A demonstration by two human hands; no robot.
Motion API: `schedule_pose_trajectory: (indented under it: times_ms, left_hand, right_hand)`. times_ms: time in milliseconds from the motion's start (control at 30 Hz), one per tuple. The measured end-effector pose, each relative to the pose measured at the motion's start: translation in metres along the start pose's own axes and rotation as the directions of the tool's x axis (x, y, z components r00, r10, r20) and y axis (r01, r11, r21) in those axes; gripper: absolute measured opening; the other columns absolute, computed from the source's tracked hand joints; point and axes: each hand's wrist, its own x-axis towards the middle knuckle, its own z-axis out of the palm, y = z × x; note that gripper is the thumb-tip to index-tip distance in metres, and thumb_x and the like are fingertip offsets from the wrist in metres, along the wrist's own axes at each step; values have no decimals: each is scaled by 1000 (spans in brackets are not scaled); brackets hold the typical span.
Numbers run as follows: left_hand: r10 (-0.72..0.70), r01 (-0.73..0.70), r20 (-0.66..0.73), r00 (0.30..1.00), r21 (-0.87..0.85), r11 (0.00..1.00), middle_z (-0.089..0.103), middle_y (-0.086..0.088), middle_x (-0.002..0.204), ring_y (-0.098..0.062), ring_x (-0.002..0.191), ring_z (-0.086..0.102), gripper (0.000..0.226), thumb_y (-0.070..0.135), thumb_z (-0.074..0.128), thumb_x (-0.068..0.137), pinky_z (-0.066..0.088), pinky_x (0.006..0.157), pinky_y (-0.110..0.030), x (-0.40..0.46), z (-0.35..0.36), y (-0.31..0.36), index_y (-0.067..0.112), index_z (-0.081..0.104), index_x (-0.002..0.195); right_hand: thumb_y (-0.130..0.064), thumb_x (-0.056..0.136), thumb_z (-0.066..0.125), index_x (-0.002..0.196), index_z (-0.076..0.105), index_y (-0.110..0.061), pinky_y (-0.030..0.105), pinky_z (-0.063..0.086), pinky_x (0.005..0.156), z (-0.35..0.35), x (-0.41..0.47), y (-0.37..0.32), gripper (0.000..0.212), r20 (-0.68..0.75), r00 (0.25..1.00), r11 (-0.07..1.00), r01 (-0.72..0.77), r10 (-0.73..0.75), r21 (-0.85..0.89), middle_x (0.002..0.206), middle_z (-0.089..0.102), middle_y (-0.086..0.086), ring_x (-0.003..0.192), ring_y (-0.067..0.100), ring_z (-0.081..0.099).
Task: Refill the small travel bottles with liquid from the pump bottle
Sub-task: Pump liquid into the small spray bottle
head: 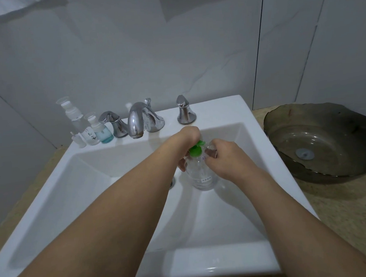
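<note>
Frame centre, over the sink (229, 106): left hand (188, 136) pressing the green pump (196, 150); right hand (225, 157) pinching a travel bottle (211, 150) at the spout. Next: steady alignment, slow strokes.

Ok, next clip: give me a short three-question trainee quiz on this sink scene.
1. True or false: the pump bottle with the green pump head is held over the white sink.
2. Which hand is on top of the pump head? A) left hand B) right hand
3. Fill in: the spare small bottles stand on the sink ledge to the ____ of the faucet.

Key: 1 true; 2 A; 3 left.
</note>
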Motion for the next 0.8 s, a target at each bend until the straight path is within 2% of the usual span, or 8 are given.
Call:
schedule_pose_trajectory:
  times_ms: [100, 200, 300, 367, 567, 700, 800]
  left_hand:
    - [1, -1, -17, 1000, -32, 999, 61, -27, 115, -53, 102, 64, 41, 13, 29, 95, 54, 91, -65, 0, 2, -1, -9, 59, 112]
    - [-4, 2, -27, 1000, -54, 999, 58, -25, 105, -53, 104, 63, 34, 11, 28, 97, 53, 92, -65, -1, 2, 0, -8, 56, 95]
    - [9, -12, -41, 999, -73, 997, 54, -20, 89, -45, 88, 63, 31, 10, 28, 98, 52, 94, -65, -2, 2, -1, -4, 51, 83]
    - [19, -22, -45, 999, -72, 997, 54, -19, 87, -41, 80, 60, 30, 10, 29, 98, 52, 94, -65, 0, 2, -1, -3, 50, 81]
    - [26, -28, -91, 996, -19, 999, 60, -31, 109, -55, 100, 65, 28, 5, 30, 97, 54, 92, -64, 0, 6, -2, -8, 51, 83]
    - [31, -32, -99, 995, -4, 999, 60, -32, 116, -56, 102, 65, 29, 5, 30, 98, 54, 91, -64, 1, 8, -2, -9, 51, 85]
    - [20, -20, -82, 996, -1, 1000, 61, -31, 117, -55, 102, 65, 29, 7, 32, 98, 54, 92, -64, 2, 7, -2, -10, 56, 94]
  right_hand:
    - [-31, 85, 59, 89, 53, -17, 34, 48, 70, 1, 0, 1, 15, 19, 1000, 1000, -16, 16, 2, 90, 61, 0, 83, 26, 58]
    - [-32, 85, 59, 99, 57, -19, 35, 50, 76, 1, 0, 1, 19, 30, 999, 999, -34, 33, 9, 95, 62, -1, 87, 24, 59]
    - [-30, 86, 58, 101, 57, -19, 35, 50, 77, 1, 0, 1, 19, 41, 999, 999, -33, 32, 17, 96, 62, -2, 87, 23, 59]
    - [-29, 86, 59, 101, 57, -18, 34, 50, 76, 1, 0, 1, 18, 42, 999, 999, -32, 31, 28, 96, 61, -3, 88, 23, 59]
    - [-28, 87, 57, 99, 55, -17, 34, 48, 74, 1, -2, 1, 16, 71, 997, 999, -43, 42, 22, 98, 61, 0, 88, 24, 59]
    - [-27, 87, 56, 102, 56, -18, 34, 49, 75, 2, -2, 2, 18, 71, 996, 998, -54, 52, 29, 101, 62, 0, 88, 23, 59]
    - [-27, 87, 56, 104, 56, -19, 33, 48, 75, 2, -1, 2, 19, 80, 995, 997, -69, 66, 32, 100, 62, -1, 89, 23, 58]
